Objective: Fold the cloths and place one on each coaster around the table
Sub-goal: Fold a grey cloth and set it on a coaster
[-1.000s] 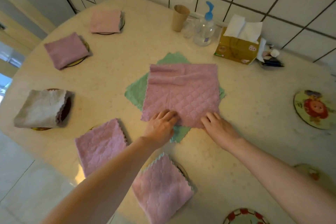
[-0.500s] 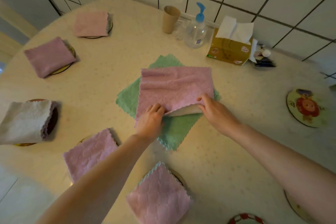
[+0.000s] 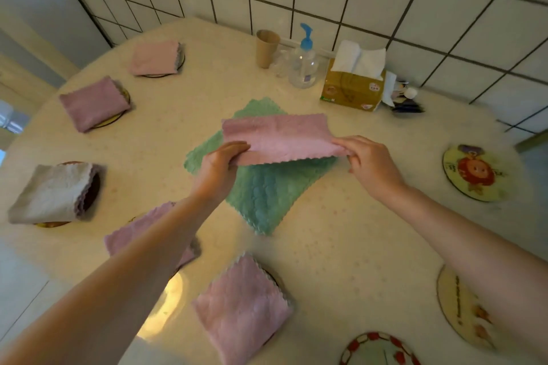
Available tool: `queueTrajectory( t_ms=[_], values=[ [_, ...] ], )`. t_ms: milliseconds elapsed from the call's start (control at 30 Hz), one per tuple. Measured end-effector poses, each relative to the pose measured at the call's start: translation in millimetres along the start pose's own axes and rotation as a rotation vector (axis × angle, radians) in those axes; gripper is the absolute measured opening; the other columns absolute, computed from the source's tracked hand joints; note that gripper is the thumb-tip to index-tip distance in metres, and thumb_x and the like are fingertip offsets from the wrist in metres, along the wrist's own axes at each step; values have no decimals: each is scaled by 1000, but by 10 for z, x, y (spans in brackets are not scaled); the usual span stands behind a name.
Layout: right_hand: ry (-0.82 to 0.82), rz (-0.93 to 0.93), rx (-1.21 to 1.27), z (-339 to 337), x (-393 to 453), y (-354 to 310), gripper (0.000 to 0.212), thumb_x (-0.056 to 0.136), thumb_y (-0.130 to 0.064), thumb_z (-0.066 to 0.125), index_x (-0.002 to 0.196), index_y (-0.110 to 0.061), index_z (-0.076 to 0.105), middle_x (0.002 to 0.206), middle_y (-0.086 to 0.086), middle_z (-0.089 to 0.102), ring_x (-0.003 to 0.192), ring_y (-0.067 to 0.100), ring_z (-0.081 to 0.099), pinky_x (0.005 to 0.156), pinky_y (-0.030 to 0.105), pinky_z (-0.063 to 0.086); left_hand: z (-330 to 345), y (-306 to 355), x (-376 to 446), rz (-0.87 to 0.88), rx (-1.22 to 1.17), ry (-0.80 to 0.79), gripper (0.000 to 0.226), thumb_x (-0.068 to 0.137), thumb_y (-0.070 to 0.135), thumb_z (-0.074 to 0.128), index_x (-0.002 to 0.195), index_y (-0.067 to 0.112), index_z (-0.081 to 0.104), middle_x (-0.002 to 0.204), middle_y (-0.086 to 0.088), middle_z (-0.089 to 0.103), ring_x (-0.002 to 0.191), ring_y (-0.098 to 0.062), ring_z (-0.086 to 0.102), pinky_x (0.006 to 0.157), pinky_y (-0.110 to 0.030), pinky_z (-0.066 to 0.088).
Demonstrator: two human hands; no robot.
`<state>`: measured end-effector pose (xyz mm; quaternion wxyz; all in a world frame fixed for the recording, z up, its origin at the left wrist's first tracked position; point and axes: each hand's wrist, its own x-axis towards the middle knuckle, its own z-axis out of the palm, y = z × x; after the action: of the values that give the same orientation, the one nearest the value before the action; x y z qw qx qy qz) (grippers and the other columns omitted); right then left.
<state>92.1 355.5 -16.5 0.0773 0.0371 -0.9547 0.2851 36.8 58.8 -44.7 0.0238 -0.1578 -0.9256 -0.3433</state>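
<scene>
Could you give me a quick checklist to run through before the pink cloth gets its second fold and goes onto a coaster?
1. Both ends held: left hand and right hand each pinch the pink cloth: ok.
2. First fold made: cloth doubled into a strip: ok.
3. Edges aligned: blurred, cannot tell.
4. Free coaster available: lion coaster is bare: ok.
5. Green cloth lies flat, unfolded, waiting its turn: ok.
6. Path to that coaster free of the tissue box: ok.
</scene>
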Motion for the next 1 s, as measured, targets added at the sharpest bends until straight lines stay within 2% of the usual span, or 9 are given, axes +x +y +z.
queueTrajectory(
  t_ms=[200, 300, 433, 500, 600, 700, 800, 867, 1000],
  values=[
    [127, -181, -4, -455, -675, 147, 42, 76, 17, 58, 112, -3, 66, 117, 12, 64, 115, 25, 57, 101, 29, 41, 181, 514, -596, 107, 8, 56, 37, 81, 0, 45, 108, 2, 70, 111, -14, 68, 110, -28, 60, 100, -30, 41],
    [45, -256, -52, -628, -1388, 388, 45, 72, 19, 61, 112, -2, 66, 119, 13, 63, 120, 23, 52, 103, 31, 39, 429, 828, -1170, 186, -10, 45, 34, 92, 17, 44, 104, 1, 71, 106, -13, 70, 106, -24, 57, 100, -29, 40],
    [-102, -252, -104, -678, -2388, 682, 54, 66, 24, 65, 113, -2, 66, 120, 14, 63, 121, 15, 46, 108, 6, 18, 784, 1107, -2080, 185, 24, -101, 51, 99, 41, 35, 111, 6, 70, 116, -6, 66, 116, -19, 55, 108, -28, 35],
    [-212, -213, -135, -632, -2868, 820, 62, 62, 27, 64, 115, -6, 65, 121, 11, 63, 122, 16, 50, 108, 4, 12, 958, 1190, -2516, 179, 105, -209, 52, 99, 43, 30, 119, 13, 67, 123, -2, 64, 123, -18, 52, 109, -31, 34],
    [-334, -195, -135, -563, -3461, 1038, 66, 68, 24, 62, 121, -15, 60, 124, 3, 62, 119, 17, 56, 107, 24, 27, 1160, 1304, -3032, 180, 181, -313, 63, 100, 47, 16, 118, 17, 68, 120, 0, 67, 118, -21, 58, 107, -28, 34],
    [-419, -188, -90, -557, -3793, 1141, 57, 75, 17, 59, 121, -17, 61, 125, -1, 61, 121, 8, 50, 108, 30, 30, 1230, 1351, -3361, 172, 231, -382, 62, 101, 46, 13, 118, 23, 68, 121, 5, 67, 116, -16, 60, 101, -29, 41],
    [-442, -201, -76, -577, -3886, 1166, 46, 73, 7, 68, 112, -18, 67, 110, -7, 69, 106, 2, 59, 102, 18, 39, 1219, 1287, -3541, 89, 193, -432, 45, 94, 38, 31, 124, 27, 63, 129, 9, 61, 124, -12, 52, 106, -25, 38],
    [-457, -123, -28, -642, -3842, 1132, 32, 83, -11, 58, 112, -20, 65, 109, -13, 65, 105, -4, 54, 100, 4, 32, 1150, 1272, -3547, 25, 145, -420, 45, 90, 37, 35, 124, 29, 63, 129, 13, 58, 124, -6, 49, 108, -14, 28],
    [-360, 94, 150, -757, -3567, 1034, 23, 85, -11, 63, 104, -24, 64, 96, -19, 61, 88, -18, 55, 81, 0, 42, 972, 1298, -3332, -182, 41, -259, 27, 84, 6, 63, 104, 21, 73, 102, 23, 63, 98, 0, 61, 86, -5, 38]
  ],
)
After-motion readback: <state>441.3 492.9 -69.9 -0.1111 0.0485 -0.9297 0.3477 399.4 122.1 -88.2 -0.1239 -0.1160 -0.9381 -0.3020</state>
